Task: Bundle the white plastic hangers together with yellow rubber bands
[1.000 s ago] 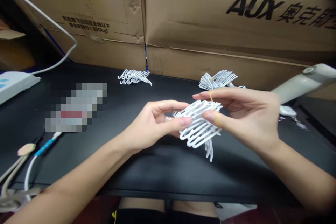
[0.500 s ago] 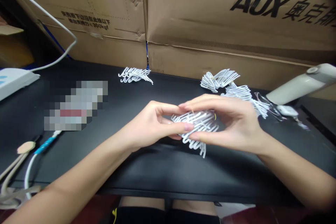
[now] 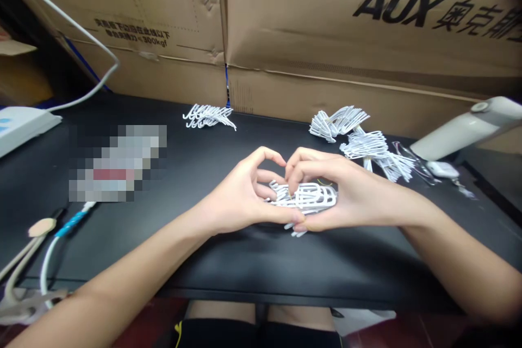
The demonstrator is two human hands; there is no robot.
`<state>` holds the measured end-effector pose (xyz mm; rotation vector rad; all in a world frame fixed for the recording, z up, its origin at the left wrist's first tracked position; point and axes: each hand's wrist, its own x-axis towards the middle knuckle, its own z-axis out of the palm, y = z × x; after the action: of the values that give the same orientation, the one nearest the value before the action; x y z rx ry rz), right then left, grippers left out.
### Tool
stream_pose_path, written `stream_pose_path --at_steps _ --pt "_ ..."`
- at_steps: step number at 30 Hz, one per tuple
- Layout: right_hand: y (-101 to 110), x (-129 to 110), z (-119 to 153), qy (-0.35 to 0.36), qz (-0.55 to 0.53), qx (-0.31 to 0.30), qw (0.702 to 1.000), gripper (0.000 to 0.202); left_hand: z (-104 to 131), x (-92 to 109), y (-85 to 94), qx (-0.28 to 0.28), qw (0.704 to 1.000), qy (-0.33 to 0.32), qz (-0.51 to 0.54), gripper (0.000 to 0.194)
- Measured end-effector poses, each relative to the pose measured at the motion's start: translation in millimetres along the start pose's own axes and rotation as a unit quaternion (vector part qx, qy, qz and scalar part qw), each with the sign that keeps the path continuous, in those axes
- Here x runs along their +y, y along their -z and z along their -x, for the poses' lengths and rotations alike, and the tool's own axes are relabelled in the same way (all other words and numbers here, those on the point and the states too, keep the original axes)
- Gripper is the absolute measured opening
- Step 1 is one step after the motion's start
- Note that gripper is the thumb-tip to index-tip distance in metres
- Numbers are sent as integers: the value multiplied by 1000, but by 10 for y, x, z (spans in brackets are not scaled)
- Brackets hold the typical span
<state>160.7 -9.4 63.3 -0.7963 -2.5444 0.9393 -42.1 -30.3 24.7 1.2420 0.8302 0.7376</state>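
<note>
A bundle of white wire hooks (image 3: 312,197) is held between my two hands above the black table. My left hand (image 3: 240,196) grips its left end, thumb along the near side and fingers curled behind. On the right end, my right hand (image 3: 354,190) is closed, with its thumb beside the left thumb and bent fingertips touching the top. A thin yellowish band (image 3: 325,181) shows near the right fingers; part of it is hidden. Rounded ends of the hooks face right, and loose tips stick out below the thumbs.
More white hook bundles (image 3: 362,144) lie at the back right, and another hook bundle (image 3: 209,116) at the back left. A pale bottle (image 3: 457,133) lies far right near keys (image 3: 442,169). Cardboard boxes (image 3: 305,22) stand behind. A blurred-out object (image 3: 118,163) with a cable is left.
The bundle has turned between my hands, so its rounded ends now face right. My fingers have lifted and bent over its top, and both thumbs have moved slightly lower.
</note>
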Motion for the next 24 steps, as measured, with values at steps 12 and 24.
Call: stream_pose_path --at_steps 12,24 --pt "235 -9 73 -71 -187 17 980 38 -16 43 -23 10 993 -12 115 45" --pt "365 -105 186 -50 -122 167 977 19 -21 47 -2 23 981 -30 188 40"
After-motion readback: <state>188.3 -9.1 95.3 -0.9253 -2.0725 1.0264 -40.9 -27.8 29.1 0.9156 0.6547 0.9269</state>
